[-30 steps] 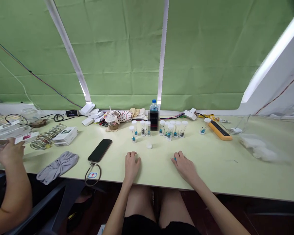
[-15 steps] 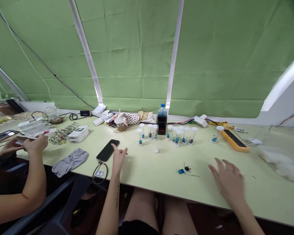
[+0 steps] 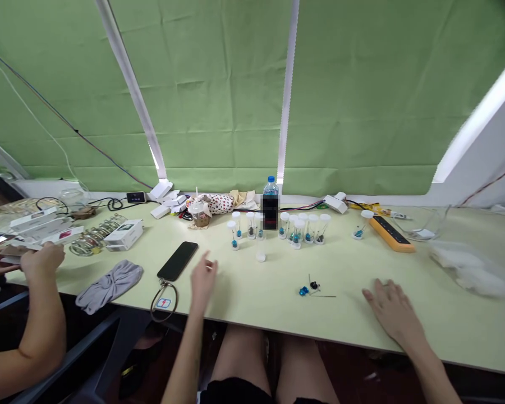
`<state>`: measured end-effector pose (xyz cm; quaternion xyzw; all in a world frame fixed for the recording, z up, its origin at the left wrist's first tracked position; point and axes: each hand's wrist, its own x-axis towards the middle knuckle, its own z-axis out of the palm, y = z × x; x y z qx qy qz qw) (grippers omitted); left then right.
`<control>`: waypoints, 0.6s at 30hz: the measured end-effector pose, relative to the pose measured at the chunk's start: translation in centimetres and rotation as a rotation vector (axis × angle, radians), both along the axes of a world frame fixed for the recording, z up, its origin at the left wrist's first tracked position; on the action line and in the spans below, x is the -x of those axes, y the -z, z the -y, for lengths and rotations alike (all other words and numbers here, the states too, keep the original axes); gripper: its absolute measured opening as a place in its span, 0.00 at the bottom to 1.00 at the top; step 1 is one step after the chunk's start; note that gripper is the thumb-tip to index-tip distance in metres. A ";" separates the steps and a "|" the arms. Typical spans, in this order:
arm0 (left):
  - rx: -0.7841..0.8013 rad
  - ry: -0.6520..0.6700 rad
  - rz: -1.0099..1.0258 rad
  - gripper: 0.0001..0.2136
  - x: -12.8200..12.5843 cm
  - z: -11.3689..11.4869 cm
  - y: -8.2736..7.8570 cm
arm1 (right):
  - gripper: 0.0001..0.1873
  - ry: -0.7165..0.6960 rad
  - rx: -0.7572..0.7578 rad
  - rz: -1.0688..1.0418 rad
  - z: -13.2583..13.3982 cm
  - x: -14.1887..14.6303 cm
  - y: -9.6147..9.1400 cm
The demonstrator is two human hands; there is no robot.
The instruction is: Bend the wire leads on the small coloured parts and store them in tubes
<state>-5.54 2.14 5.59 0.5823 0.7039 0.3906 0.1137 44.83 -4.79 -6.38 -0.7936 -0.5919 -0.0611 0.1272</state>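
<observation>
A person's two bare hands at a pale green tabletop (image 3: 256,300); the right hand (image 3: 394,311) lies palm down with fingers spread, nothing visible in its grasp; the left hand (image 3: 203,282), blurred, has its fingers loosely bent just to the right of a black, flat, rectangular phone (image 3: 178,261), and whether it pinches anything cannot be told. Between the hands, nearer the right one but apart from it, lie a glossy blue lobed piece (image 3: 303,291), a small black rounded piece (image 3: 314,285) and a thin, straight, wire-like rod (image 3: 325,296); whether these are joined cannot be made out. Beyond them stand slim, clear, white-capped tubes (image 3: 297,235) with blue or dark contents, and, in front, a transparent upright piece with a white round base (image 3: 261,257). Likely hazards: a sideways sweep of the right hand could scatter the small pieces or bend the rod; a low forward reach of the left could topple the transparent piece, and the closely set tubes might then knock one another over; a sleeve or wrist catching the dark ring-shaped strap (image 3: 176,303), which overhangs the table's front edge, could drag the phone off.
</observation>
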 end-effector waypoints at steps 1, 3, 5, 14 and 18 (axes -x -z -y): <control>-0.031 0.142 -0.021 0.18 -2.6 1.0 1.4 | 0.42 -0.027 0.021 -0.019 -0.3 1.7 -0.3; -0.105 0.403 -0.113 0.15 -7.6 3.1 3.8 | 0.41 -0.125 0.052 -0.054 -0.9 5.2 -1.0; -0.149 0.593 -0.199 0.19 -11.6 4.8 5.0 | 0.40 -0.207 0.065 -0.103 -1.3 8.3 -1.5; 0.013 0.688 -0.292 0.16 -17.1 3.7 3.9 | 0.35 -0.328 -0.031 -0.353 -2.0 12.5 -3.4; 0.037 0.710 -0.317 0.13 -19.0 2.8 3.9 | 0.30 -0.301 -0.173 -0.469 -2.1 11.8 -4.8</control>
